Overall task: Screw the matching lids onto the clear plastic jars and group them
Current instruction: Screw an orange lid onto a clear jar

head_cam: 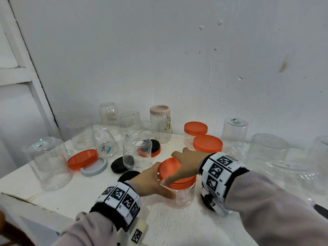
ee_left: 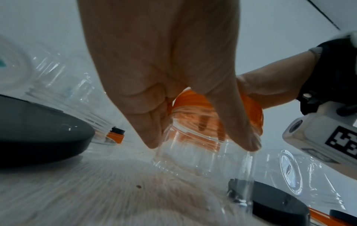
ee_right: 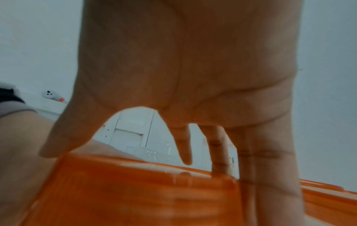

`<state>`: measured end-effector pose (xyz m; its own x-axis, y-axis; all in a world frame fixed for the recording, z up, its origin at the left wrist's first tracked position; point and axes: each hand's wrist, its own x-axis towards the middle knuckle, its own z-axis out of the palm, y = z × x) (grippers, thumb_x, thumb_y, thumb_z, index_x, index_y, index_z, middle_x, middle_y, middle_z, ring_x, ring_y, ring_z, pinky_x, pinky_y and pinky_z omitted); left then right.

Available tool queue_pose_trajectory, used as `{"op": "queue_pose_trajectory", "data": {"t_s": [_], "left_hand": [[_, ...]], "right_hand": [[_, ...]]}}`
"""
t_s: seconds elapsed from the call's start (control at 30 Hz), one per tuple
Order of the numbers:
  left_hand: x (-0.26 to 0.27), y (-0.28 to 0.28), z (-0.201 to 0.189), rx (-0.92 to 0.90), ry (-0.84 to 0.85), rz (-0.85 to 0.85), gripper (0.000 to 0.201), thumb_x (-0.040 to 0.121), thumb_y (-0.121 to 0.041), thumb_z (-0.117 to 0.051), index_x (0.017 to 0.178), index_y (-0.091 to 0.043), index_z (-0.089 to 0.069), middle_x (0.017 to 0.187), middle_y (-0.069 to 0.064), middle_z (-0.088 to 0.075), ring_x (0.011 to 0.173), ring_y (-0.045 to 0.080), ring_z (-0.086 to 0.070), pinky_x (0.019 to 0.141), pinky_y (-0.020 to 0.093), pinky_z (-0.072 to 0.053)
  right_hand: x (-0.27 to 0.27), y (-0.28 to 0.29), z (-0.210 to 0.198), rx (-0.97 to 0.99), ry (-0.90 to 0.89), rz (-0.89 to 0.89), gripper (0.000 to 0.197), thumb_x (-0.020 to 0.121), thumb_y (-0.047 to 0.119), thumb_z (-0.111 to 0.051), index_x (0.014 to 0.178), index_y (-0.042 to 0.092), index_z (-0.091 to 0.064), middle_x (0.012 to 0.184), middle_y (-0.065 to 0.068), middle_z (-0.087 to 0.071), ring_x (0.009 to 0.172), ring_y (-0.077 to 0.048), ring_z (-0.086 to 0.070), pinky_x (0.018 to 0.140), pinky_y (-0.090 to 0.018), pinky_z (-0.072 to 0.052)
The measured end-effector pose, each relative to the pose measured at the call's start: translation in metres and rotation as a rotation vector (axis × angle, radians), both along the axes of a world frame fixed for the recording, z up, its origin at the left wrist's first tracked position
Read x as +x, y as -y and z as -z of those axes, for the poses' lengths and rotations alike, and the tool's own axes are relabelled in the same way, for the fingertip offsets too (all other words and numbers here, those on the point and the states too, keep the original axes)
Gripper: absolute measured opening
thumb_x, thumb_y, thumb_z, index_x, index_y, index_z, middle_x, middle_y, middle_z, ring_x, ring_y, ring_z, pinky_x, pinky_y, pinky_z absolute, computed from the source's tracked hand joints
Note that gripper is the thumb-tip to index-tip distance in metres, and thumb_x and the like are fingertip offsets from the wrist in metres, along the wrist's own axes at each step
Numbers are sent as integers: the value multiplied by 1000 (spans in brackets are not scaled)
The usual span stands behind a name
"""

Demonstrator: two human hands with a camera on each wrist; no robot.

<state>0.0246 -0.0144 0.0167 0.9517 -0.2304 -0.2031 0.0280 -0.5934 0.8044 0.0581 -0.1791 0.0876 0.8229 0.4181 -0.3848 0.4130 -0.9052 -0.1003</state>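
Jar, clear plastic w/ an orange lid on its mouth, stands upright near the front-centre of the white worktop, right between both hands. Its long axis is vertical, so any turn of the lid goes round that upright line.

Left hand comes in from the left & wraps the jar's wall just under the lid; in the left wrist view its thumb and fingers curl round the clear body, steadying it. Right hand reaches from the right & lies over the lid top, thumb on the near rim, fingers draped down the far side, so it grips the lid by its edge. Both hands are on the thing; right is the one placed to twist, left to hold still.

Judging from the pose, the step in hand is screwing this lid down; can't tell how far the thread has taken, since lid edge and hands hide it.

Behind, approx. mid-worktop: two lidded orange-topped jars sit close together, a pink-lidded jar near the wall, plus loose lids & several upturned clear jars not yet capped.
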Motion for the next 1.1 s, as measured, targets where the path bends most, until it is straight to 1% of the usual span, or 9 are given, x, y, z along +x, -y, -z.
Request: {"op": "queue_pose_trajectory", "data": {"t_s": [0.07,0.17,0.3,0.47,0.53,0.63,0.77,0.97,1.1], "left_hand": [[0,0,0,-8,-6,1,113,45,-38,-92,140,-25,-31,129,-7,-56,120,14,-54,104,39,-44],[-1,1,2,-40,-4,-3,117,37,-43,-90,138,-25,-33,128,-7,-57,119,13,-55,104,37,-45],[-2,1,3,-33,4,-4,118,35,-46,-89,137,-26,-33,127,-8,-56,118,13,-55,104,38,-45],[-2,0,3,-12,5,9,109,45,-38,-92,137,-25,-35,125,-8,-59,116,12,-57,102,38,-46],[-2,-1,2,-8,10,12,109,45,-38,-91,137,-25,-35,124,-8,-59,115,12,-57,102,38,-46],[-1,0,3,-23,7,12,114,40,-43,-90,137,-26,-33,127,-8,-57,118,13,-56,103,38,-46],[-1,0,5,-31,5,9,115,40,-43,-90,138,-26,-33,128,-6,-56,119,14,-55,103,38,-45],[-1,-1,5,10,23,21,102,52,-37,-92,135,-29,-35,118,-12,-61,109,5,-58,97,30,-49],[0,-1,6,-19,14,13,108,48,-36,-92,138,-26,-33,125,-9,-58,116,11,-56,102,36,-46]], "right_hand": [[-1,-1,-4,-12,-30,-26,111,60,78,-65,149,40,-9,152,-2,-21,136,-31,-32,101,-51,-39],[0,-2,-11,-22,-63,-81,102,68,59,-73,148,46,-10,150,2,-22,134,-29,-33,99,-47,-40],[0,-2,-11,-33,-52,-57,101,67,63,-73,148,43,-15,147,2,-23,130,-28,-38,98,-47,-42],[-5,-3,-8,-58,-28,12,107,64,81,-59,150,28,-22,146,-3,-24,92,-23,-49,91,-46,-50],[-5,-3,-7,-74,-21,17,110,64,83,-57,150,26,-20,150,-4,-22,113,-27,-49,96,-47,-47],[-4,-1,-10,-61,-52,-34,107,67,74,-65,151,34,-12,155,1,-16,138,-30,-31,105,-49,-36],[-2,-2,-12,-20,-89,-51,101,67,63,-72,147,47,-14,147,4,-23,133,-29,-35,100,-46,-41],[-5,-7,1,-53,15,42,110,61,86,-55,149,30,-21,148,-4,-25,131,-33,-38,97,-49,-41],[-5,-6,-7,-50,-30,-22,106,65,72,-67,149,39,-13,151,0,-21,136,-30,-32,102,-49,-38]]}}
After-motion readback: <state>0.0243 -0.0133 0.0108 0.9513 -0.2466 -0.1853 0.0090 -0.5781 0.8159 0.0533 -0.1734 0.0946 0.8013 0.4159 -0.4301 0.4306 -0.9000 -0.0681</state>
